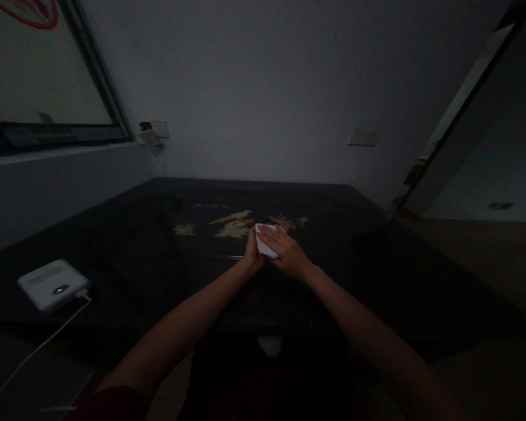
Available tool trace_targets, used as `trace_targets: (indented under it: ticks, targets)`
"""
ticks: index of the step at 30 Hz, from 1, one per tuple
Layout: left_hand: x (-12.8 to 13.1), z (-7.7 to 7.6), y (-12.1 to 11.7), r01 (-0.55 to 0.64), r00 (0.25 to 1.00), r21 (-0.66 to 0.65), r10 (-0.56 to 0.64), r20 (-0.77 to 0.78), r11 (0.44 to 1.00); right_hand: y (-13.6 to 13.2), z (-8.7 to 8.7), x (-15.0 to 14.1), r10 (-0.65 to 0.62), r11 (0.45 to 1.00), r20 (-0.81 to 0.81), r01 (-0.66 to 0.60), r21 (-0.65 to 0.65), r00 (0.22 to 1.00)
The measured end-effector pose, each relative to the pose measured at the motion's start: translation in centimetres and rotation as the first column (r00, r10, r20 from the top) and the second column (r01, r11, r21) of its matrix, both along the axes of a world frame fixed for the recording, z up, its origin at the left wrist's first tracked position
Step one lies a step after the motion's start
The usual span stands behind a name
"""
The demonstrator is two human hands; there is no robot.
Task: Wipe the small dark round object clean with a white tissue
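Observation:
Over the middle of the dark table, my two hands are together at a white folded tissue or cloth [266,248]. My right hand [287,248] lies over it from the right, fingers pressed on its upper face. My left hand [253,252] cups the left side from below, with most of its fingers hidden. A dark edge shows just behind the white piece; whether it belongs to an object in my left hand I cannot tell. Beneath and behind the hands, the tabletop [201,286] bears a bird-and-flower picture [232,225].
At the left stands a white box-shaped device [55,283] with a white cable [39,348] running off the near edge. Wall sockets [363,137] are on the back wall, and a plug adapter [149,138] sits by another socket [160,128]. A window is at upper left. The room is dim.

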State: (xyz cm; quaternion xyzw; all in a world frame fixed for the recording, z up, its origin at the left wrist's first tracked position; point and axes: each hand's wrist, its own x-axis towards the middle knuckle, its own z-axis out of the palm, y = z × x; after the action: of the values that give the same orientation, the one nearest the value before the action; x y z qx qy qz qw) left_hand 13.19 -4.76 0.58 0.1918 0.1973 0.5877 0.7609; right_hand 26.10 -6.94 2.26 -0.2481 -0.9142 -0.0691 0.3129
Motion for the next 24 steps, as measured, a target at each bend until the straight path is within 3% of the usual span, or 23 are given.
trace_targets:
  ticks: [7,13,24]
  targets:
    - [1.0,1.0,-0.6,-0.071,0.996,0.010,0.071,-0.048,0.997,0.8,-0.3,0.2,-0.089,0.989,-0.089,0.078,-0.125,0.992]
    - [0.4,1.1,-0.1,-0.066,0.994,-0.056,0.061,-0.091,0.996,1.3,-0.4,0.8,-0.175,0.968,-0.241,0.122,-0.220,0.955]
    - [-0.9,2.1,0.6,-0.108,0.991,-0.107,0.115,0.066,0.988,1.3,-0.9,1.1,-0.170,0.973,-0.251,0.123,-0.194,0.953]
